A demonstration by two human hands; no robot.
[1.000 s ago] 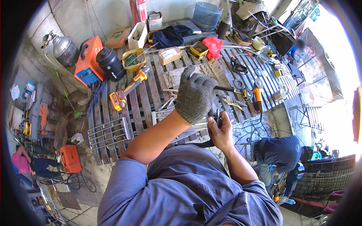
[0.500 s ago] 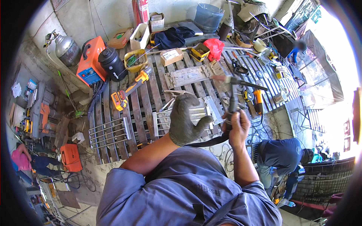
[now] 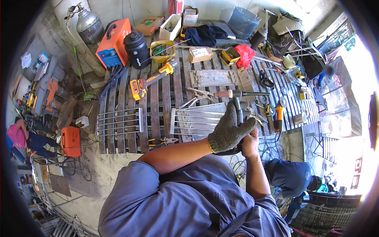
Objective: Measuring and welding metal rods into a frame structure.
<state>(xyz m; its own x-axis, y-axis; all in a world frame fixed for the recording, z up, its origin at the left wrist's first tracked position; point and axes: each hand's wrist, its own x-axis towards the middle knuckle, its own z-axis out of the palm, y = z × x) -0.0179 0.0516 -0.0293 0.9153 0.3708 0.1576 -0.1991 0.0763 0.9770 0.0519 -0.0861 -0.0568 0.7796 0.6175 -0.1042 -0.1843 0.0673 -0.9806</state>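
A TIG welding torch with a pink cup and a long black back cap is upright in front of me, its head over the bench. My left hand, in a dark grey knit glove, is against the torch handle, with the handle between fingers and thumb. My bare right hand is closed at the handle's lower end, partly hidden by the glove. Beyond the torch head lie locking pliers. A grille of thin metal bars rests on the bench just past my left forearm.
The slatted metal bench also holds a second bar grille, a yellow cordless grinder, an orange angle grinder and a small carton. An orange welding machine stands far left. A person bends over at the right.
My gloved left hand has moved right, from apart and open to the torch handle. The torch head has come lower in the picture. The view has shifted, so the bench sits farther right.
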